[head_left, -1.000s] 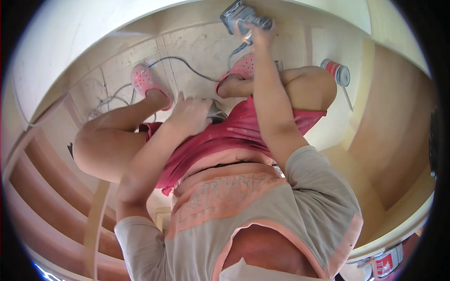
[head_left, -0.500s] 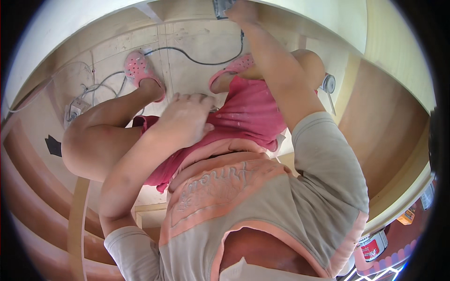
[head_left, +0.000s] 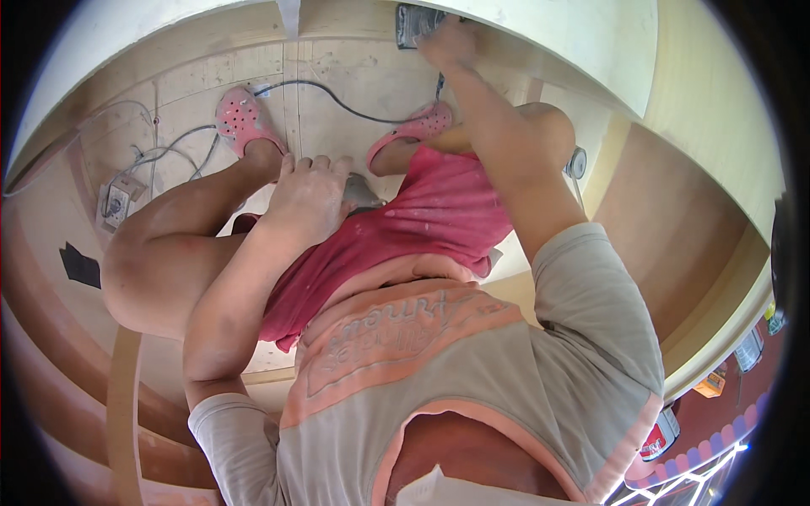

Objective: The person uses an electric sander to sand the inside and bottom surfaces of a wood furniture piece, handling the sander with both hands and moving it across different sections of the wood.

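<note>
My right hand (head_left: 450,42), at the end of the stretched-out arm, grips a dusty dark rectangular sander (head_left: 418,25) at the far edge, under the curved pale panel. A black cord (head_left: 337,99) runs from near that hand across the boards. Between my legs, my left hand (head_left: 312,198) hovers palm down with its fingers loosely bent and apart. Just right of its fingers sits a rounded grey object (head_left: 363,194), partly hidden by the hand and my red shorts (head_left: 439,202). Its kind cannot be made out.
Pink clogs (head_left: 243,116) are on my feet on the wooden boards. Left lie a socket box (head_left: 122,201) with tangled wires and a black scrap (head_left: 80,265). A round metal lid-like thing (head_left: 577,160) is beyond my right knee. Curved wooden walls (head_left: 675,228) surround me; cans (head_left: 661,434) stand outside.
My left hand has moved left, uncovering more of the grey object. My right hand and the sander have shifted slightly right and nearer. The view has also shifted a little.
</note>
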